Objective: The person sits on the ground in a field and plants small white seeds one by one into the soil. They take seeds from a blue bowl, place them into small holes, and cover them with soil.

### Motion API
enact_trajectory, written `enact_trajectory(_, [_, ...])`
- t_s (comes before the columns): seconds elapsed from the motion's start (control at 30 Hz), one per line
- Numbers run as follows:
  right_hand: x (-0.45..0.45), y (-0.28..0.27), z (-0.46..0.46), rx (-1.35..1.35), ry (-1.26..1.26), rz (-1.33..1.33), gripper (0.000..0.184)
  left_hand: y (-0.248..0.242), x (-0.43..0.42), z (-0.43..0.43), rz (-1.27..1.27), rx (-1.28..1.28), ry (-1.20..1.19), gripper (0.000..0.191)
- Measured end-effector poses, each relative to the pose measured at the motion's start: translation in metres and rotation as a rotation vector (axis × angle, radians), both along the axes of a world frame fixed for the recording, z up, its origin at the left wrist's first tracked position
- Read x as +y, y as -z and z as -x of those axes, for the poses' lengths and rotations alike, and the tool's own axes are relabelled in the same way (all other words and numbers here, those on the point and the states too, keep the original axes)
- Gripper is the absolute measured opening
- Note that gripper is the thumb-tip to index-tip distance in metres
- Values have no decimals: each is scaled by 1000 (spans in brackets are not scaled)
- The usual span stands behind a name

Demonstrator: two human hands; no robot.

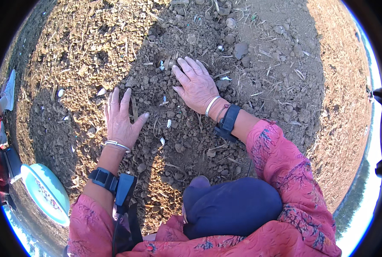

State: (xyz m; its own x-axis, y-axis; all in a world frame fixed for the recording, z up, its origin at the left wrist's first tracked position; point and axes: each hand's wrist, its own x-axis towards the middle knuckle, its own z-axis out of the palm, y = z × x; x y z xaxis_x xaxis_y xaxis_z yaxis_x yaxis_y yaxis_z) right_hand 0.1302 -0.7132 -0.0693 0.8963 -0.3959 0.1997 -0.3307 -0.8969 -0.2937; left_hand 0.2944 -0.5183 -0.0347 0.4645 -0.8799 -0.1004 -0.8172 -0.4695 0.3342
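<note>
My left hand (118,120) rests palm down on the loose, clumpy soil (181,147), its fingers apart and no object visible in it. Beyond its fingertips, to the left, lies a small whitish piece, perhaps a garlic clove (102,92). Further right, my right hand (194,82) is spread on the soil, also palm down, with its fingertips by a clod. Small white pieces, one of them (169,123) between and below the hands, another (162,141) nearer my knee, lie on the ground. What is under both palms is hidden.
A light turquoise basin (46,192) holding small pale and purplish pieces stands at the lower left. Beside it, another person (1,167) is partly visible at the left edge. My bent knee (232,205) is close below my hands. Clods and dry stalks are scattered about.
</note>
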Motion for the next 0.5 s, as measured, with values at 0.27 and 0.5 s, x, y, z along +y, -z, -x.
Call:
enact_trajectory(0.27, [-3, -2, 4, 9, -40, -102, 56, -13, 19, 85, -257, 73, 84, 81])
enact_trajectory(0.5, [-9, -1, 3, 0, -45, -90, 58, -30, 62, 99, -406, 155, 322, 57])
